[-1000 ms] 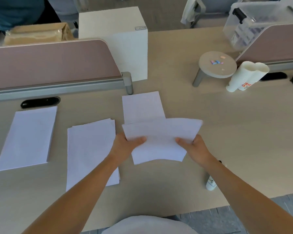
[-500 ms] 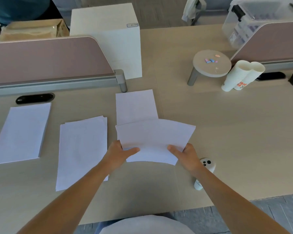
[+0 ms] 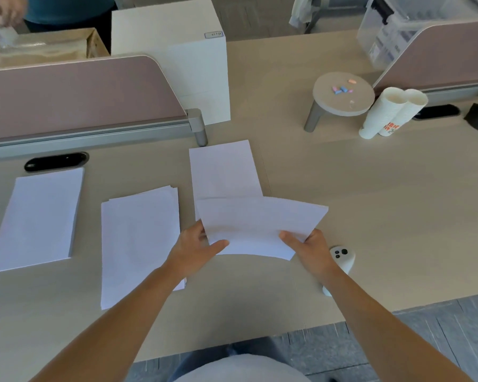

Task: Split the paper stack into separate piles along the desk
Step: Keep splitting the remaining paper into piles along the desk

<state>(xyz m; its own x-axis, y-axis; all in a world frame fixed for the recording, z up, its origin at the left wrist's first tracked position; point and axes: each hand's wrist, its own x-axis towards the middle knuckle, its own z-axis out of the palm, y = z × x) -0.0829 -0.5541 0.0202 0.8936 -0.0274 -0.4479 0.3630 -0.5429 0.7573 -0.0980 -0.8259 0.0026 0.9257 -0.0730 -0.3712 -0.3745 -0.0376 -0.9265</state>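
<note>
Both grips pinched the near edge of a thin sheaf of paper. The left hand had its thumb on top at the near left corner and its fingers hidden underneath. The right hand pinched the near right corner the same way. The sheaf lay crosswise over the middle of the counter, bowed slightly between the two hands. Its far edge covered the near end of a narrow pile lying lengthwise beyond it; whether the two touched could not be told.

Just right of the right wrist lay a small white device with dark buttons. To the left of the left forearm was a loosely squared middle pile, its far edges fanned. Further left sat a thicker, neater left pile.

The sheaf looked light and limp, so it would likely sag if held at one side only. The loose sheets would probably slide over one another, so a pinch at two opposite corners or edges seemed the safer hold. Lowering it flat should keep it from fanning.

Beyond the piles stood a brown divider panel with a black oval grommet at its foot, and a white box behind it. Far right were a low round stand and stacked paper cups lying on their sides.
</note>
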